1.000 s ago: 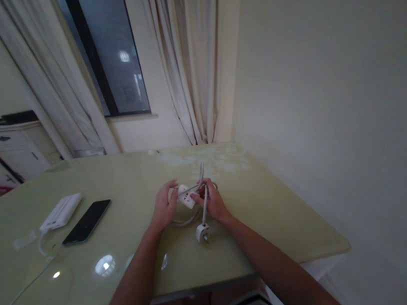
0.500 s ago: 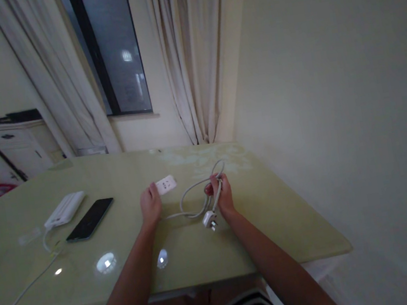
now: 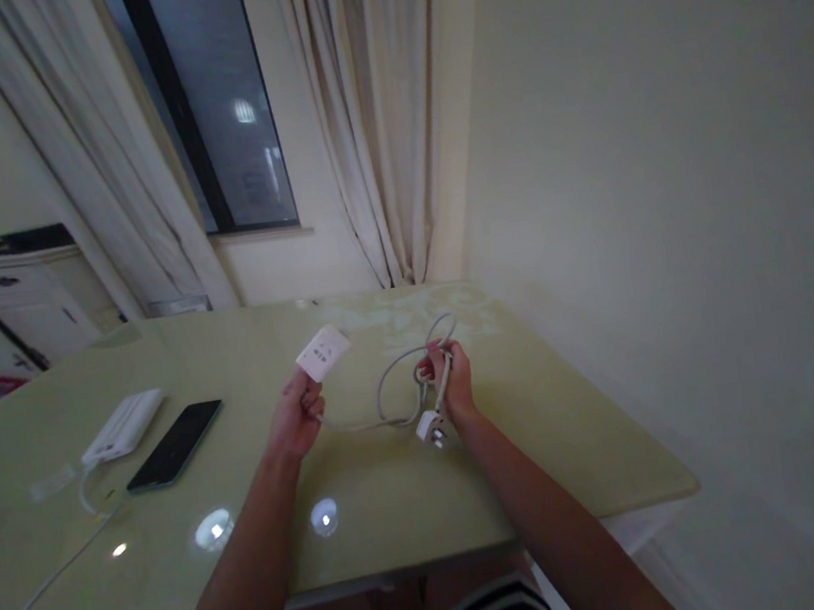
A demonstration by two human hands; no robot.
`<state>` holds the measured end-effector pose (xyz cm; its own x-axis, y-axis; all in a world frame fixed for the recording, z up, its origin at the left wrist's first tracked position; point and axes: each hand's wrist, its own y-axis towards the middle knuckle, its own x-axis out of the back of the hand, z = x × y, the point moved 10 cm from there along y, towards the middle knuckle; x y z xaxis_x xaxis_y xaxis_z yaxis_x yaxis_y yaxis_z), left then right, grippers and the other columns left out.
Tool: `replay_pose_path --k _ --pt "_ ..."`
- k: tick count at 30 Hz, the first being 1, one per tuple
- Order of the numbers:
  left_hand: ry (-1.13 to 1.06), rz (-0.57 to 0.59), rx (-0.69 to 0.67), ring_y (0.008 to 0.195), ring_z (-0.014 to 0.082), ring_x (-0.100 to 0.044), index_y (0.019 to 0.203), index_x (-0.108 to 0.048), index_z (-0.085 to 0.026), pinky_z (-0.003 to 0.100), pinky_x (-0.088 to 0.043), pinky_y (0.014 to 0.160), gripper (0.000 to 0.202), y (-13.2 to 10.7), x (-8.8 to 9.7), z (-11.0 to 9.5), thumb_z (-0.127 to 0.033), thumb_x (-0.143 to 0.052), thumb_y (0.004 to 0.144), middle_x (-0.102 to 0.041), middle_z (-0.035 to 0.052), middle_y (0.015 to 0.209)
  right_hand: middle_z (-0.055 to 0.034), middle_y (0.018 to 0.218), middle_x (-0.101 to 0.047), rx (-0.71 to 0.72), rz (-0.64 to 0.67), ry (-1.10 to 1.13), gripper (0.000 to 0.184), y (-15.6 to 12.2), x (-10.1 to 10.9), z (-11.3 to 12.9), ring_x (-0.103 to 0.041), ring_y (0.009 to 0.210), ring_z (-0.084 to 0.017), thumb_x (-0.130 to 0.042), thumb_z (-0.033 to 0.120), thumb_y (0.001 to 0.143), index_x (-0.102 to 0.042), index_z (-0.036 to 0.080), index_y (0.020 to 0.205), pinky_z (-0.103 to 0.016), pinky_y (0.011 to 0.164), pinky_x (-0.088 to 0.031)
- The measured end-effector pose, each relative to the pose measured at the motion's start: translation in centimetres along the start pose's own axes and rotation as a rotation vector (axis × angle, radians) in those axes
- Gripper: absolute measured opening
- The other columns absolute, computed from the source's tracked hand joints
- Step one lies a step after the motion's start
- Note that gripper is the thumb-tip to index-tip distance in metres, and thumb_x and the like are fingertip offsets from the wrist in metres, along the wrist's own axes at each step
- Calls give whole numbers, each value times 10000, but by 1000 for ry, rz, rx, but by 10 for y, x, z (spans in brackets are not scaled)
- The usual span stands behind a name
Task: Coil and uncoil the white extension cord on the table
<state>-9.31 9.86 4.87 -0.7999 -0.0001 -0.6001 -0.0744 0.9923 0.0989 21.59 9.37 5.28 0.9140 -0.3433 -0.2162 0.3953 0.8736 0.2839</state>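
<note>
My left hand (image 3: 296, 417) is closed on the near end of a small white socket block (image 3: 323, 352), lifted above the pale green table (image 3: 375, 511) with its face tilted up. A grey-white cord (image 3: 395, 372) runs from the block in a loose loop to my right hand (image 3: 451, 380). That hand is closed round the gathered cord. The white plug (image 3: 432, 429) hangs just below its fingers, close to the tabletop.
A black phone (image 3: 175, 444) and a white power bank (image 3: 121, 425) with a thin white cable (image 3: 44, 583) lie at the left of the table. A wall stands close on the right. Curtains (image 3: 381, 117) and a dark window (image 3: 212, 100) are behind the table.
My hands have drawn apart from the bundle at the centre. The left one has raised the socket block off the table, and the cord has opened into a loop between them.
</note>
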Motion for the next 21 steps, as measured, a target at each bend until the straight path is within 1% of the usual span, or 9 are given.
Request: replay_pose_path --k 2,4,6,8,11,15,17,19,21 --pt "205 79 -12 463 28 -236 761 -649 -154 147 -208 378 385 -5 -10 2 -448 -881 669 -391 -81 591 6 662 -682 2 34 0 438 -1 -5 1 -631 530 -130 -648 608 870 -554 195 982 -225 510 -486" --pt "463 208 14 479 41 -293 732 -693 -145 179 -227 404 389 -14 -27 12 -492 -859 673 -482 -45 606 13 642 -672 11 94 1 426 -5 -13 3 -624 520 -132 -655 595 871 -566 194 984 -228 509 -485" --pt "666 361 40 530 74 -421 750 -742 -151 202 -322 466 359 -24 -47 26 -500 -818 714 -590 -5 658 17 631 -668 23 158 4 410 -9 -22 7 -616 513 -130 -668 574 873 -578 192 993 -230 512 -488" --pt "769 452 40 638 128 -561 763 -770 -166 241 -443 590 334 -31 -61 36 -497 -793 730 -677 24 715 19 621 -664 38 200 6 397 -14 -29 12 -609 507 -129 -675 559 876 -588 193 1001 -231 512 -491" --pt "857 394 -9 750 195 -658 777 -784 -169 301 -510 726 346 -26 -61 42 -512 -771 726 -749 57 780 19 623 -666 59 218 1 391 -20 -33 19 -606 502 -129 -688 552 871 -590 197 1001 -232 510 -496" --pt "934 198 -142 751 218 -676 811 -761 -161 333 -527 750 382 -13 -44 35 -533 -753 722 -754 75 789 3 644 -687 70 228 -51 420 -25 -35 25 -605 483 -132 -688 590 859 -591 199 982 -236 491 -495" --pt "950 157 -188 744 218 -673 851 -739 -161 331 -529 724 405 -11 -40 32 -543 -757 718 -751 74 809 0 646 -691 81 229 -78 432 -27 -34 27 -609 477 -135 -680 606 861 -593 201 984 -236 485 -495" --pt "965 236 -163 779 220 -681 914 -738 -161 327 -532 729 422 -15 -46 37 -556 -721 768 -763 78 868 -1 655 -696 90 225 -92 435 -28 -33 29 -614 479 -136 -677 609 863 -591 204 995 -237 488 -500" --pt "967 391 -70 835 225 -691 950 -752 -159 325 -535 760 431 -22 -55 49 -564 -661 838 -773 86 929 -2 657 -695 90 232 -97 430 -30 -33 29 -617 480 -137 -661 612 875 -589 205 996 -237 488 -504"
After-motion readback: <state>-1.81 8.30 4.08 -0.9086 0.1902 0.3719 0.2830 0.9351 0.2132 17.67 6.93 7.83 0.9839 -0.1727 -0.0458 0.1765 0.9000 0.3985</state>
